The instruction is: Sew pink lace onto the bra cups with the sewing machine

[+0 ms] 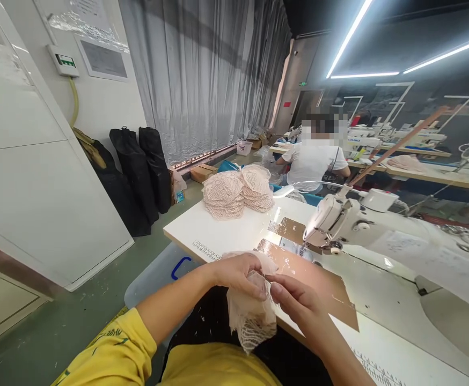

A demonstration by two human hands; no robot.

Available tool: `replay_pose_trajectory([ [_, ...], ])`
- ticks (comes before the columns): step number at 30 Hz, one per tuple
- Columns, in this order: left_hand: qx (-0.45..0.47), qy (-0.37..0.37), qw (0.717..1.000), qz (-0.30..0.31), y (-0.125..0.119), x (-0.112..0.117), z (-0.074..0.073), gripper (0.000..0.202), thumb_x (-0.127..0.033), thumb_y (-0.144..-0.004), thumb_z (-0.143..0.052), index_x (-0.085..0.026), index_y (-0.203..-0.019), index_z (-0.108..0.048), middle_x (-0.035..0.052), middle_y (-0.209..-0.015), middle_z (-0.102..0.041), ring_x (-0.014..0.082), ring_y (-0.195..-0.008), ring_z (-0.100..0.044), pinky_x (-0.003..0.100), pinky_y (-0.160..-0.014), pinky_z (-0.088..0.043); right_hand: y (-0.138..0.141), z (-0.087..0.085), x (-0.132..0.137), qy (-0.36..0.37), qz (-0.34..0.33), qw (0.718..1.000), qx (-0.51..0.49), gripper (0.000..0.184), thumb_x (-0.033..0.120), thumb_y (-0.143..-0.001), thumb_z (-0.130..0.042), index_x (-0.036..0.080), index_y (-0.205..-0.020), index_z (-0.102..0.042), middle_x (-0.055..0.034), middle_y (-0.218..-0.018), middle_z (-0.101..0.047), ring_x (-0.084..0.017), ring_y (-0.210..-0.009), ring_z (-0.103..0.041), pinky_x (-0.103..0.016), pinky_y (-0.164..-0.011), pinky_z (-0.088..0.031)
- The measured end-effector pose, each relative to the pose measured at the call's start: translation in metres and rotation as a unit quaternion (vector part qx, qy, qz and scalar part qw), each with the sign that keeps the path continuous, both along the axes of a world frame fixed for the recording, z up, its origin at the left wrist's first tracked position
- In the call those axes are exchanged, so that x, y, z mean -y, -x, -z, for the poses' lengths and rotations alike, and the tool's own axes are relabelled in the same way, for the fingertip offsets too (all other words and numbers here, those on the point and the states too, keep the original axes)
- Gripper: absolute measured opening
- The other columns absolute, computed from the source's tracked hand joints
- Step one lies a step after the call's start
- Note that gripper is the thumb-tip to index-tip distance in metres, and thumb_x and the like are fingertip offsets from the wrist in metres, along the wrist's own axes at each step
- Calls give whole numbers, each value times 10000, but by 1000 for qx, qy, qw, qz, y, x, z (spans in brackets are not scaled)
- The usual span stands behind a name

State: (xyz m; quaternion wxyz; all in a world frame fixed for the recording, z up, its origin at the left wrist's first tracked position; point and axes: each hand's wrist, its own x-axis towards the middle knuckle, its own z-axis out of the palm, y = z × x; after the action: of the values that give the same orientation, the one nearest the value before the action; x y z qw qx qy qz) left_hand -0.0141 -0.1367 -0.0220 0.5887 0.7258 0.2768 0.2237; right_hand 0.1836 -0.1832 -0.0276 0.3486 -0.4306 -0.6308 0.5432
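Over the front edge of the sewing table, my left hand (240,273) is closed on a pale pink lace fabric piece (254,321), whose lower part hangs down above my lap. My right hand (297,303) is closed right beside it, thumb and fingers pinching a thin, dark, pointed tool (268,279) at the fabric. The tool's kind is too small to make out. Just beyond my hands stands a white sewing machine (355,220), its needle area above a brown plate (310,273) on the tabletop. Part of the fabric is hidden by my left fingers.
Two stacks of pink lace pieces (223,195) sit at the table's far left corner. A grey-blue plastic bin (149,281) is below the table's left edge. Ahead, a person in a white shirt (315,163) sits at another machine. Black bags (133,177) lean by the wall.
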Motion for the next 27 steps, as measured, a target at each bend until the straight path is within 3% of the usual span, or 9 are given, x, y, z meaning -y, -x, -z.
replay_pose_trajectory([
  [3, 13, -12, 998, 66, -6, -5, -4, 427, -415, -717, -722, -138, -1039, -680, 66, -987, -673, 240, -997, -602, 329, -890, -466, 0, 2, -4, -22, 31, 999, 8, 389, 528, -807, -580, 188, -938, -715, -7, -673, -577, -139, -610, -485, -268, -565, -420],
  [6, 16, -43, 999, 16, -9, -19, -6, 604, -355, -678, -766, -188, -1232, -596, 87, -1253, -578, 271, -1208, -483, 355, -1007, -380, -2, -3, -15, -47, 51, 997, 40, 417, 534, -812, -559, 189, -985, -714, -22, -699, -621, -163, -642, -523, -281, -588, -437],
  [9, 19, 10, 998, -56, -4, -38, -3, 768, -333, -669, -783, -219, -1362, -471, 87, -1207, -590, 236, -1066, -559, 333, -908, -426, -24, 1, -30, -103, 100, 981, 134, 444, 550, -825, -514, 212, -1034, -711, -53, -815, -696, -219, -768, -606, -321, -683, -478],
  [13, 66, 109, 983, -130, 8, -57, 5, 760, -361, -646, -807, -136, -1313, -519, 14, -763, -613, 128, -707, -561, 247, -699, -421, -93, 31, -42, -156, 195, 899, 359, 451, 576, -804, -458, 293, -1045, -712, -62, -1049, -711, -317, -953, -624, -441, -782, -482],
  [15, 74, 116, 980, -147, 8, -58, 6, 702, -374, -654, -801, -110, -1260, -563, 3, -717, -595, 112, -672, -536, 235, -675, -406, -125, 46, -42, -203, 234, 840, 445, 480, 554, -783, -404, 237, -894, -746, -127, -900, -707, -350, -822, -628, -510, -745, -472],
  [17, 59, 97, 982, -151, 1, -54, 6, 628, -380, -689, -774, -105, -1223, -591, 24, -758, -621, 126, -711, -549, 243, -696, -413, -135, 50, -37, -252, 268, 821, 436, 449, 523, -760, -423, 214, -830, -742, -164, -963, -680, -371, -897, -612, -539, -842, -437],
  [19, 48, 54, 988, -137, -15, -48, 4, 540, -370, -738, -732, -120, -1201, -610, 65, -889, -660, 166, -830, -583, 268, -770, -428, -121, 42, -30, -209, 270, 873, 348, 392, 515, -768, -506, 247, -964, -716, -122, -1133, -651, -343, -1069, -570, -479, -922, -429],
  [22, 68, -39, 990, -114, -43, -41, 2, 439, -345, -788, -682, -133, -1169, -631, 108, -1155, -630, 230, -1069, -561, 306, -929, -404, -69, 21, -22, -96, 142, 971, 167, 464, 489, -725, -638, 251, -1124, -644, -87, -1140, -650, -283, -977, -614, -392, -834, -500],
  [27, 11, -200, 973, -118, -56, -47, 10, 369, -330, -957, -392, -142, -1213, -580, 107, -1194, -606, 214, -1106, -547, 320, -955, -409, -12, 19, -17, 53, 75, 994, -60, 356, 504, -742, -631, 174, -873, -660, -43, -759, -666, -210, -701, -610, -340, -672, -517],
])
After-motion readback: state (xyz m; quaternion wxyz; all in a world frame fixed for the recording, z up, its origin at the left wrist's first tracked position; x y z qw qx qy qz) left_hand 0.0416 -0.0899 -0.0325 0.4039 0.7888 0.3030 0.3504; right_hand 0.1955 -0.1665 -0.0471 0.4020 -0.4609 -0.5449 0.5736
